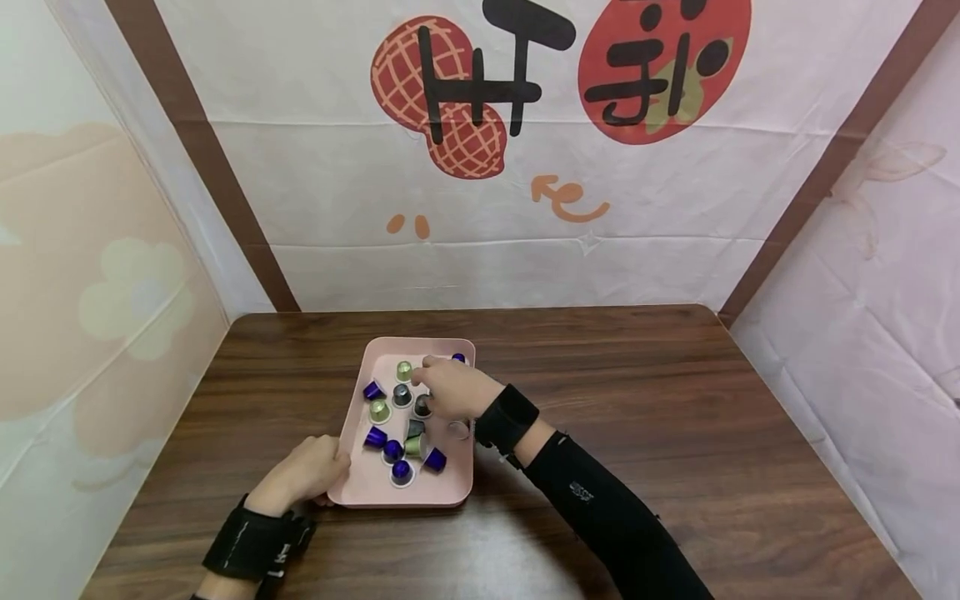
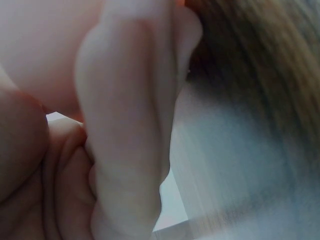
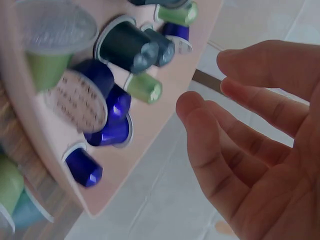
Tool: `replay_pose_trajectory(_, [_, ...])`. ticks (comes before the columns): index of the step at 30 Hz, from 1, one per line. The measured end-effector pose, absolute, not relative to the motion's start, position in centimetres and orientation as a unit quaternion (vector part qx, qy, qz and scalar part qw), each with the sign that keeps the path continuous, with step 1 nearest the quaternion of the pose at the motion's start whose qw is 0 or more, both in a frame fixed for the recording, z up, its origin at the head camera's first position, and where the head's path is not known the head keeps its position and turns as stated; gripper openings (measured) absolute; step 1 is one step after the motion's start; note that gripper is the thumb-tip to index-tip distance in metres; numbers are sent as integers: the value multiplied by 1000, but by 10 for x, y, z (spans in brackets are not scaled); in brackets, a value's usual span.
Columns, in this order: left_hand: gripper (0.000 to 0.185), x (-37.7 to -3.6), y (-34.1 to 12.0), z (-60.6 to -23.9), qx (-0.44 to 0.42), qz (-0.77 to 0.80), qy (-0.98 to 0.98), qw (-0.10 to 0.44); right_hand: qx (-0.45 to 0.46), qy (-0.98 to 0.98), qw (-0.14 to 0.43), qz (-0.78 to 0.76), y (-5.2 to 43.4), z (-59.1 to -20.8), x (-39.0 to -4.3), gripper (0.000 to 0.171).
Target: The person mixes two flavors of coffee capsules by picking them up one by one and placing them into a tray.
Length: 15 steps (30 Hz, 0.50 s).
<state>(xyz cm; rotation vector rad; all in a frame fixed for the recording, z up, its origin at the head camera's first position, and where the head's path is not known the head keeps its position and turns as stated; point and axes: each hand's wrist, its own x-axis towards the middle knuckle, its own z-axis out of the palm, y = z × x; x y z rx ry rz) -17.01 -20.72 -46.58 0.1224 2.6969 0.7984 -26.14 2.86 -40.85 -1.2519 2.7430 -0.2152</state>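
A pink tray (image 1: 360,492) on the wooden table bears several small coffee capsules: shiny purple ones (image 1: 401,472), light green ones (image 1: 379,410) and dark grey ones (image 1: 402,395). My left hand (image 1: 309,468) grips the tray at its near left corner, thumb at the rim; in the left wrist view a curled finger (image 2: 120,115) fills the middle. Over the tray's right side hovers my right hand (image 1: 456,390), partly covering the capsules below. The right wrist view has its fingers (image 3: 200,145) loosely bent and apart, nothing between them, beside a green capsule (image 3: 145,88) and a purple capsule (image 3: 84,166).
The brown tabletop (image 1: 637,433) stretches right of the tray. Printed fabric (image 1: 322,183) hangs behind the table and on both sides. In the right wrist view, green and teal capsules (image 3: 10,185) show beyond the tray's edge at lower left.
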Motion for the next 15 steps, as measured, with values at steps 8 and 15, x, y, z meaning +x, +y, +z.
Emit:
replay_pose_trajectory(8, [18, -171, -208, -467, 41, 276, 948, 156, -379, 918, 57, -101, 67, -398, -266, 30])
replay_pose_trajectory(15, [16, -171, -207, -468, 42, 274, 947, 161, -367, 921, 60, -114, 103, -410, -264, 24])
